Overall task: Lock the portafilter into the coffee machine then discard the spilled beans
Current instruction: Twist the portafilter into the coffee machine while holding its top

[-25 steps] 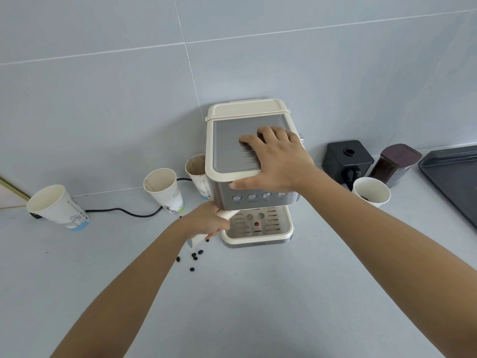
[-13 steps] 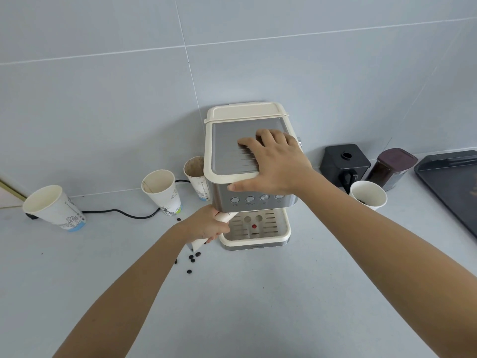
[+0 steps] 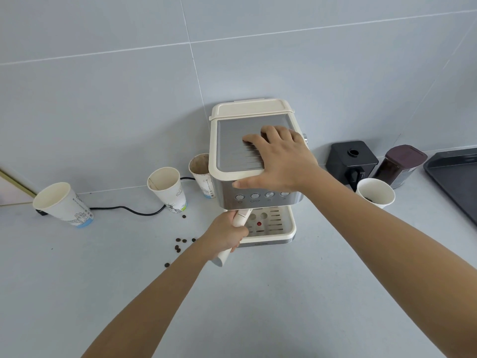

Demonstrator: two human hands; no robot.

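Note:
A cream and steel coffee machine (image 3: pixel 232 130) stands against the tiled wall. My right hand (image 3: pixel 281 158) lies flat on its top, fingers spread, thumb over the front edge. Below the machine's front, my left hand (image 3: pixel 227 235) is closed around the cream handle of the portafilter (image 3: pixel 241 218). The handle points toward me and slightly left; the portafilter's head is hidden under the machine. Several dark coffee beans (image 3: pixel 180 244) lie scattered on the counter left of my left wrist.
Three paper cups (image 3: pixel 165 188) stand left of the machine, with a black power cord (image 3: pixel 129 210) behind them. On the right are a black grinder (image 3: pixel 351 161), a dark bean canister (image 3: pixel 398 165), a paper cup with beans (image 3: pixel 375 192) and a dark tray (image 3: pixel 456 177).
My left hand has swung the portafilter handle to the right, from pointing left toward the front of the machine. My right hand stays on top.

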